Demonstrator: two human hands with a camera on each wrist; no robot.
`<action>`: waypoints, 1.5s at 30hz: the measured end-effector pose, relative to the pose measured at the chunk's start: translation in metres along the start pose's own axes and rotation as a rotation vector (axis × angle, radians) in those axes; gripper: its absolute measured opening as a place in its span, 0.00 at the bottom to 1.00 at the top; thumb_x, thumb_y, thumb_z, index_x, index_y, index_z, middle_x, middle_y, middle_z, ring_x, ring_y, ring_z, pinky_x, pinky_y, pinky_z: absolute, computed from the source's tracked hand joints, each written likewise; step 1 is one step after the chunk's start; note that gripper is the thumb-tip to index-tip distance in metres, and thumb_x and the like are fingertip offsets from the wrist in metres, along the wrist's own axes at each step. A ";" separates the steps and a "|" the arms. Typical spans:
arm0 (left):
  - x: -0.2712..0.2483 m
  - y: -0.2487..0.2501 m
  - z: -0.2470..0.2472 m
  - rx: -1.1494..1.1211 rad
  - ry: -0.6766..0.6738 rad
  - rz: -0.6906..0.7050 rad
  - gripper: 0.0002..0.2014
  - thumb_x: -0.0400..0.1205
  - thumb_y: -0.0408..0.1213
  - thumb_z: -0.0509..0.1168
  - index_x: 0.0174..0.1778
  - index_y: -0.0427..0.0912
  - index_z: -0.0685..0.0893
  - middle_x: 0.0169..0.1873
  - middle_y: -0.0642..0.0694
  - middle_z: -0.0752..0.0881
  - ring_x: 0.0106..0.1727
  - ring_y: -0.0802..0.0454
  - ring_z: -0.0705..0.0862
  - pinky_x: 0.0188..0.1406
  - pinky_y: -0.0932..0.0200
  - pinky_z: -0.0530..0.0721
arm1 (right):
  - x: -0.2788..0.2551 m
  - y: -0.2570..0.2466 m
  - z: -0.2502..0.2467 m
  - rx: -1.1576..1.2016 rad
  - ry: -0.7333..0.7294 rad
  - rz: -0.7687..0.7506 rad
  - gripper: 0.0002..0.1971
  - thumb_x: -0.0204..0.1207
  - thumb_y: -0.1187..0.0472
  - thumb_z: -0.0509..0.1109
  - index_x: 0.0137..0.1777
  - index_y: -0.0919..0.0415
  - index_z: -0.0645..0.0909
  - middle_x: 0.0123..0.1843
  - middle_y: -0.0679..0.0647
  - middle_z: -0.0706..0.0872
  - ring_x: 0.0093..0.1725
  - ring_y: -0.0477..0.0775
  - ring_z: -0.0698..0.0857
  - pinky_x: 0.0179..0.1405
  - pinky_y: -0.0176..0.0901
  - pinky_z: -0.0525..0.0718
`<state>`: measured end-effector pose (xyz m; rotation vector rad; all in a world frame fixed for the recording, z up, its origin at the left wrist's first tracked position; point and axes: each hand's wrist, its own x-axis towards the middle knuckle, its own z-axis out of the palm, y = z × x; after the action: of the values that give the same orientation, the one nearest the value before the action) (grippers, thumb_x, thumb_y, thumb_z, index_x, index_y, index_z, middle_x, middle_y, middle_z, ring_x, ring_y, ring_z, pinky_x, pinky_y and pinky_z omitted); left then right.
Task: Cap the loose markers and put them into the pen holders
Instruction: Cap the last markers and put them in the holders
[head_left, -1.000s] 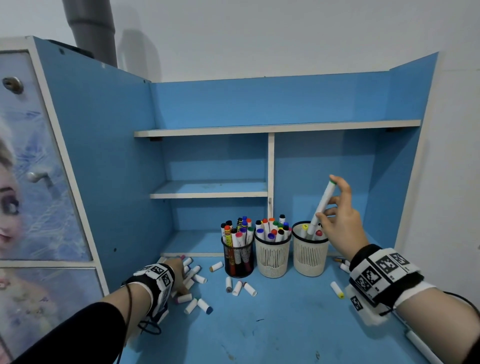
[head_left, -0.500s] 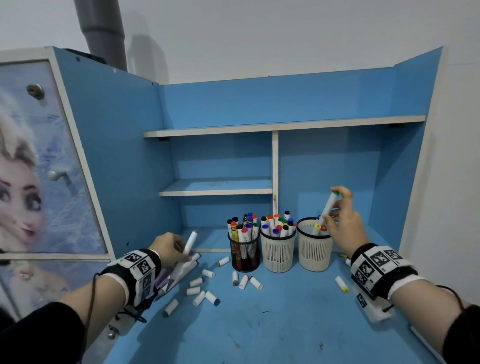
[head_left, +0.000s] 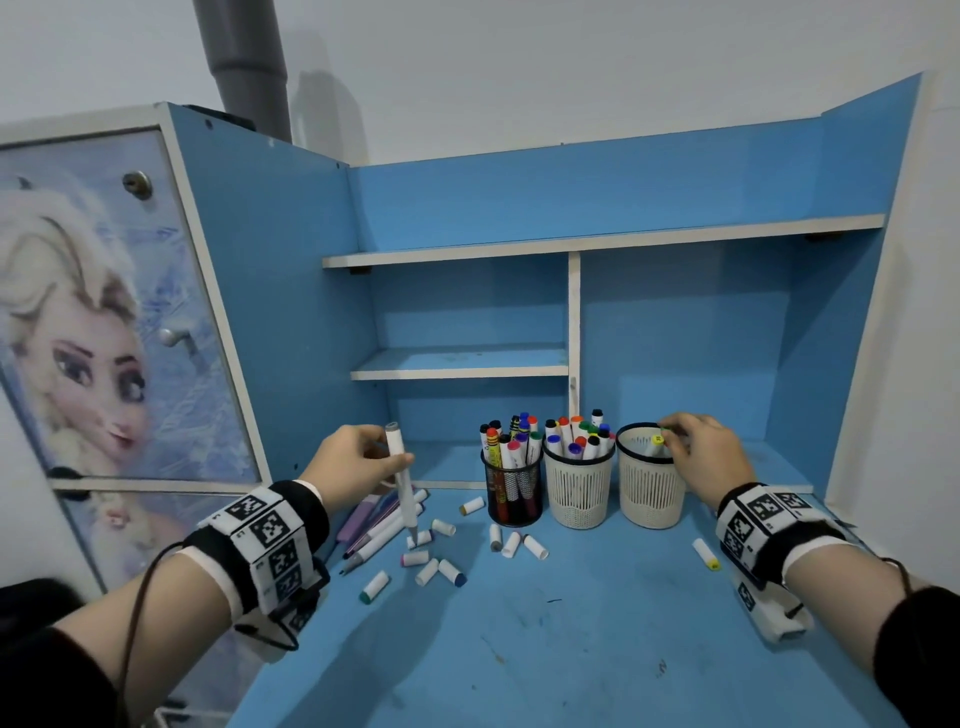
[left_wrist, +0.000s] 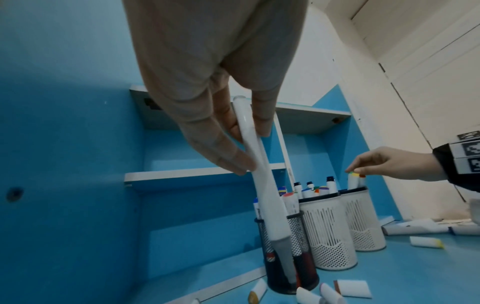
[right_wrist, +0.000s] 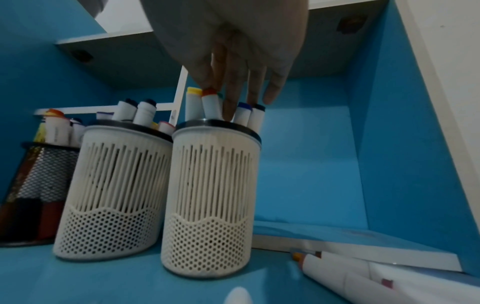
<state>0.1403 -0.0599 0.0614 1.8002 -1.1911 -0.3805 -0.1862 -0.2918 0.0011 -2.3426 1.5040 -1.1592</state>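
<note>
My left hand (head_left: 387, 460) pinches a white uncapped marker (head_left: 404, 486) and holds it upright, grey tip down, just above the loose caps (head_left: 431, 566) on the blue desk; the left wrist view shows the marker (left_wrist: 259, 174) between thumb and fingers. My right hand (head_left: 672, 439) is over the right white holder (head_left: 649, 496), fingertips pinching the cap of a green-capped marker that stands inside it. The right wrist view shows the fingers (right_wrist: 231, 102) down among the marker tops of that holder (right_wrist: 210, 205). A black mesh holder (head_left: 514, 496) and the middle white holder (head_left: 579, 496) are full of capped markers.
Several uncapped markers (head_left: 374, 535) lie at the desk's left against the cabinet side. A yellow-tipped cap (head_left: 706, 553) lies by my right wrist, and more loose markers (right_wrist: 363, 273) lie behind the right holder. Shelves and a divider (head_left: 574, 332) rise behind the holders.
My left hand has lifted a marker from the pile at the left and raised it upright. My right hand has lowered the green-capped marker down into the right holder.
</note>
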 end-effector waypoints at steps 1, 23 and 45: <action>-0.004 0.003 0.001 -0.009 0.003 0.011 0.07 0.77 0.32 0.72 0.44 0.30 0.84 0.36 0.37 0.88 0.31 0.50 0.87 0.33 0.61 0.87 | 0.000 -0.001 -0.001 -0.010 -0.013 -0.001 0.10 0.79 0.58 0.65 0.57 0.54 0.83 0.57 0.60 0.84 0.56 0.65 0.82 0.60 0.59 0.81; -0.113 -0.044 0.079 -0.722 0.003 -0.391 0.08 0.74 0.20 0.71 0.41 0.33 0.79 0.27 0.39 0.87 0.26 0.47 0.88 0.28 0.63 0.88 | -0.054 -0.099 -0.002 0.022 -0.399 -0.410 0.10 0.77 0.66 0.65 0.53 0.56 0.85 0.55 0.51 0.84 0.61 0.50 0.76 0.62 0.41 0.70; -0.141 -0.074 0.125 -0.954 0.107 -0.247 0.08 0.74 0.18 0.69 0.45 0.30 0.78 0.33 0.33 0.87 0.30 0.46 0.88 0.36 0.63 0.87 | -0.031 -0.156 0.104 -0.476 -0.880 -0.375 0.16 0.75 0.67 0.65 0.62 0.63 0.83 0.61 0.61 0.85 0.61 0.61 0.83 0.57 0.48 0.83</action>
<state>0.0301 0.0031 -0.0969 1.0926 -0.5355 -0.8190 -0.0112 -0.2189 -0.0133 -2.8927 1.0882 0.3001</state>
